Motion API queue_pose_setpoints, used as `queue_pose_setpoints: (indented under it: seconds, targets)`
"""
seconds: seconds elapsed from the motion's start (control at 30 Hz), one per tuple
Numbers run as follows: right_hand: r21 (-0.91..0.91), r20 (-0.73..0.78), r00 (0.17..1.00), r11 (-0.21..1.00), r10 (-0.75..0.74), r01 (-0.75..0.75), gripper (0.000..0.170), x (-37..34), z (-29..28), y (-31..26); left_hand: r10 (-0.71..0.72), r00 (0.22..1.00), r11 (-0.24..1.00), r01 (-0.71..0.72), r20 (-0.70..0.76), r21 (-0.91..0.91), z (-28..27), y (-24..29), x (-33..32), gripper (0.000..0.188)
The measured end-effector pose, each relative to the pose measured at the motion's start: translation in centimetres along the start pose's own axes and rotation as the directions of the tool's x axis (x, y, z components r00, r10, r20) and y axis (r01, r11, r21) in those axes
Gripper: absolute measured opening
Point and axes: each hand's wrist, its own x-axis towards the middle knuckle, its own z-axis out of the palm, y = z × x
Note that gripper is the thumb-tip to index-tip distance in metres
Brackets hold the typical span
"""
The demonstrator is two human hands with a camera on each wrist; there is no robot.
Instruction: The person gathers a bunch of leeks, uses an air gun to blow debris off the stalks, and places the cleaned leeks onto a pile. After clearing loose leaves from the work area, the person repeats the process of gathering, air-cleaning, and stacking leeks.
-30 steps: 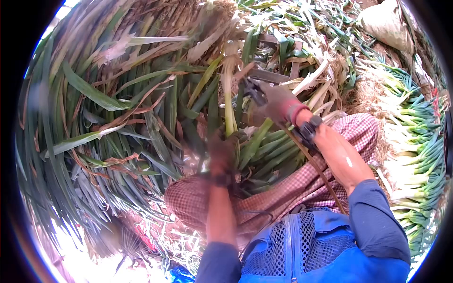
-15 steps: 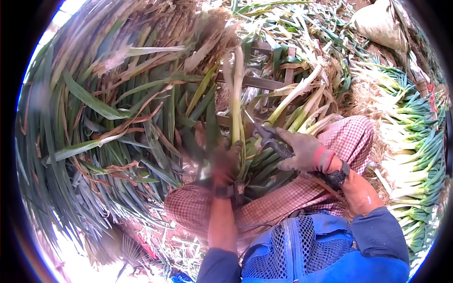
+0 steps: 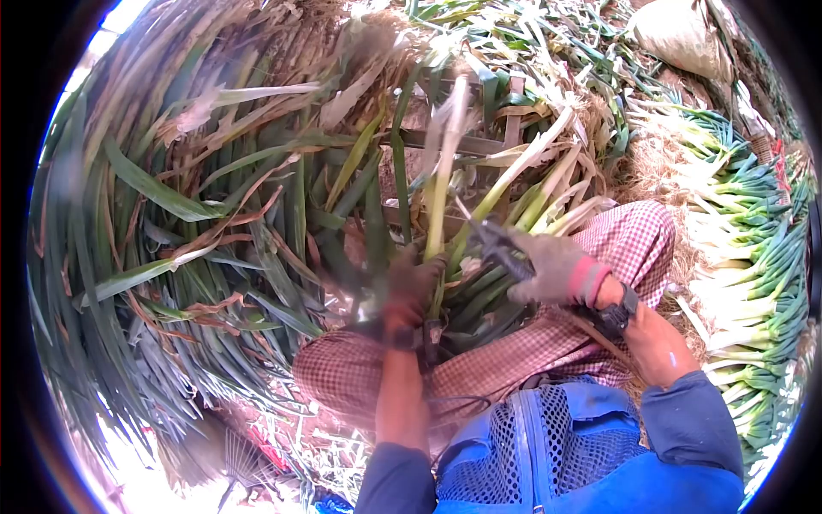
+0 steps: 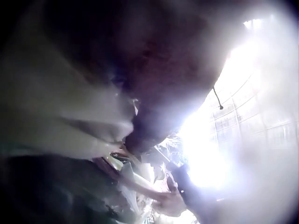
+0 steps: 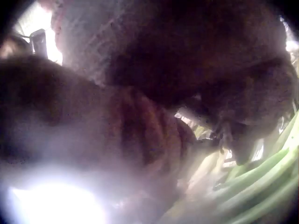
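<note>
In the head view my gloved left hand (image 3: 413,287) grips a large green onion (image 3: 441,193) low on its stalk, the pale end pointing away and leaning right. My right hand (image 3: 552,267), in a grey glove with a red cuff, holds dark-handled shears (image 3: 503,247) just right of the stalk, the thin blade pointing at it. More pale stalks (image 3: 548,150) lie beyond the shears. The left wrist view is dark and glaring, with a pale blurred stalk (image 4: 70,121) across it. Glove folds (image 5: 145,126) fill most of the right wrist view, above green leaves (image 5: 261,177).
A big heap of untrimmed green onions (image 3: 197,197) spreads over the left. Cleaned ones lie in a row (image 3: 745,283) at the right. Behind my hands are dark slats (image 3: 462,141), loose leaves and a pale sack (image 3: 676,34). A checked trouser leg (image 3: 522,343) lies close below my hands.
My right hand has come down and to the right with the shears, away from the stalk's upper part. The stalk in my left hand has swung from upright to a rightward lean.
</note>
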Motion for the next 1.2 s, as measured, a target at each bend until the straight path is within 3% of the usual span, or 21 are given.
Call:
queue_pose_setpoints:
  seconds: [0.03,0.1,0.17,0.23,0.3,0.37,0.5,0.63,0.73,0.83,0.9,0.97,1.03,1.07,1.1,1.17,1.2]
  targets:
    - [0.0,-0.002,1.0,1.0,0.001,-0.001,0.084,0.8,0.4,0.8,-0.01,1.0,0.997,0.011,-0.003,0.071,0.3,0.1,-0.1,0.046]
    - [-0.008,-0.254,0.964,0.996,-0.083,0.084,0.076,2.4,1.4,2.2,-0.019,1.0,0.99,0.019,-0.002,0.141,0.4,0.3,-0.1,0.046]
    - [-0.002,-0.226,0.974,0.999,-0.033,0.033,0.07,3.6,0.1,2.1,-0.03,1.0,0.993,0.031,-0.01,0.114,0.4,0.5,-0.1,0.048]
    - [0.006,-0.261,0.957,0.991,0.129,-0.132,0.092,4.9,-1.1,1.7,-0.055,0.998,0.998,0.055,0.003,0.024,0.3,0.5,0.1,0.046]
    - [0.03,-0.251,0.958,0.99,0.142,-0.139,0.089,6.9,-1.8,2.4,-0.078,0.997,0.995,0.079,0.017,-0.065,0.3,0.3,0.2,0.045]
    - [0.043,-0.343,0.933,0.994,0.114,-0.105,0.086,7.9,-2.2,2.6,-0.041,0.999,0.992,0.039,0.009,0.122,0.5,-0.2,0.2,0.045]
    - [-0.076,-0.349,0.935,0.993,0.06,-0.092,0.085,8.7,-1.6,3.1,-0.133,0.99,0.982,0.125,0.045,0.143,0.4,1.0,0.1,0.043]
    - [0.008,-0.227,0.972,0.998,0.06,-0.059,0.088,6.0,-0.7,3.2,-0.167,0.984,0.984,0.163,0.063,0.072,0.4,0.4,0.5,0.039]
    - [-0.075,-0.119,0.993,0.997,-0.002,-0.007,0.083,2.6,-0.3,1.9,-0.169,0.984,0.984,0.165,0.059,0.064,0.3,-0.5,1.1,0.036]
    - [-0.019,-0.036,0.991,0.992,-0.129,0.128,0.094,1.7,0.1,3.1,-0.142,0.988,0.987,0.136,0.062,0.082,1.3,0.3,-0.2,0.035]
    - [-0.079,-0.333,0.907,0.966,-0.258,0.246,0.102,1.4,0.2,4.1,-0.137,0.988,0.989,0.131,0.076,0.073,2.8,1.7,-1.8,0.036]
    - [-0.04,-0.319,0.904,0.957,-0.286,0.288,0.103,1.3,-0.5,2.6,0.033,0.984,0.874,-0.114,0.178,0.472,4.0,2.5,-3.2,0.036]
    - [-0.069,-0.19,0.922,0.942,-0.337,0.33,0.104,1.9,-0.5,1.7,0.02,0.972,0.83,-0.145,0.232,0.538,4.8,5.4,-4.6,0.037]
    - [-0.006,-0.084,0.971,0.974,-0.225,0.225,0.104,2.3,-1.5,0.7,0.005,0.958,0.785,-0.182,0.287,0.593,5.1,6.2,-5.0,0.037]
    - [-0.065,-0.252,0.918,0.952,-0.305,0.298,0.105,4.1,-0.1,2.7,0.001,0.96,0.783,-0.175,0.281,0.597,5.3,5.8,-5.1,0.037]
    - [0.026,-0.274,0.942,0.977,-0.195,0.21,0.104,5.5,-1.6,2.1,0.129,0.886,0.802,-0.357,0.444,0.479,5.3,4.7,-4.9,0.048]
    - [0.025,-0.314,0.94,0.989,-0.133,0.149,0.103,5.9,-1.8,2.3,0.143,0.902,0.778,-0.357,0.408,0.517,4.3,6.7,-4.7,0.051]
